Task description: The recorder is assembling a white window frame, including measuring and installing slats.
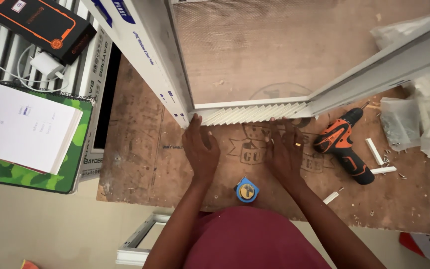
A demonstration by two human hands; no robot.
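Note:
A white frame (155, 55) with a grey mesh screen (255, 45) lies on a brown plywood board (140, 149). Along its near edge sits a white pleated strip (255, 113). My left hand (201, 149) rests flat on the board, fingertips touching the strip's left end at the frame corner. Fingers spread, my right hand (285, 152) presses against the strip's right part; a ring shows on one finger. Neither hand grips anything. A blue and yellow tape measure (247, 190) lies between my wrists.
An orange and black cordless drill (342, 144) lies right of my right hand, with short white offcuts (374, 152) and screws beside it. Clear plastic bags (409, 122) sit at far right. At left are a notepad (23, 124), a black box (41, 25) and a white charger (43, 64).

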